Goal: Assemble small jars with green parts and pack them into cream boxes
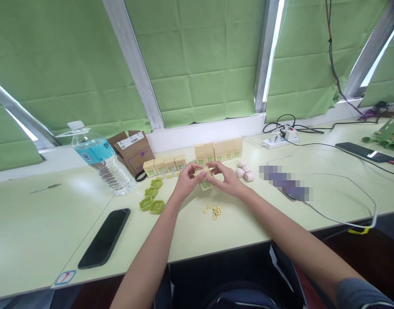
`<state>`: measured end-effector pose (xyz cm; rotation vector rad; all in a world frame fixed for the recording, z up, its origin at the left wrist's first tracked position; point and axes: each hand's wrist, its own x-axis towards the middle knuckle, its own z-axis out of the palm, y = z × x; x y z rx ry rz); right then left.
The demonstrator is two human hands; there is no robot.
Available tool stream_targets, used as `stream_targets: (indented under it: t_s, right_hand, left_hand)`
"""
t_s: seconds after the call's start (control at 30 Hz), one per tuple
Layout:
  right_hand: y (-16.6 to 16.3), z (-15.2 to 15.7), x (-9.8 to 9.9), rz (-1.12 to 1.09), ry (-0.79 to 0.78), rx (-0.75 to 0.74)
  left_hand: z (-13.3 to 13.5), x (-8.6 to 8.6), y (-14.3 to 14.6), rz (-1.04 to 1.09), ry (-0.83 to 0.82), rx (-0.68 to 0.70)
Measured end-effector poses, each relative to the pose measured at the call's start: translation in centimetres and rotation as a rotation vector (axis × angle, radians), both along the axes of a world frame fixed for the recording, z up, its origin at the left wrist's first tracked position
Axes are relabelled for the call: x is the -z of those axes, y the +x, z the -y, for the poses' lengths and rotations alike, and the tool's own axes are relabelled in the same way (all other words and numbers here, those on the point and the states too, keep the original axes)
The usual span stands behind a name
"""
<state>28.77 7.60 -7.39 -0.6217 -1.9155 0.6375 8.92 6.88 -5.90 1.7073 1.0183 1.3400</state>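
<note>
Back from the near edge of the tabletop (209, 238), the left hand (189, 179), curled, clasped the left side of a beige box (206, 184), held between both hands, its green face toward that edge, long axis unclear; the right hand (228, 180), equally close and half-curled, clasped the other side.

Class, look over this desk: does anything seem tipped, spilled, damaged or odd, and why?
The bottle leans left, though window frames slant too, so the lens may be to blame. At right, a pixelated patch unnaturally hides what lies there. The yellow pieces lie jumbled, but no spill or clear damage shows.
</note>
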Motion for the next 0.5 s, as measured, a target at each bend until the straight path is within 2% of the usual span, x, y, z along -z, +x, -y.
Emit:
stream_targets:
  t_s: [0.1,0.2,0.4,0.5]
  right_hand:
    - [0.2,-0.1,-0.3,0.001,-0.028,-0.004]
    - [0.5,-0.3,-0.2,-0.001,-0.032,0.031]
    - [0.6,-0.4,-0.1,0.013,-0.043,0.035]
    - [0.7,-0.2,-0.3,0.026,-0.057,0.025]
  left_hand:
    - [-0.4,-0.9,-0.7,0.059,0.003,-0.075]
    - [-1.4,-2.2,-1.8,0.103,0.065,-0.215]
    - [-5.3,-5.4,-4.5,-0.163,0.169,-0.524]
    - [-7.7,-6.6,-5.3,-0.317,0.153,-0.584]
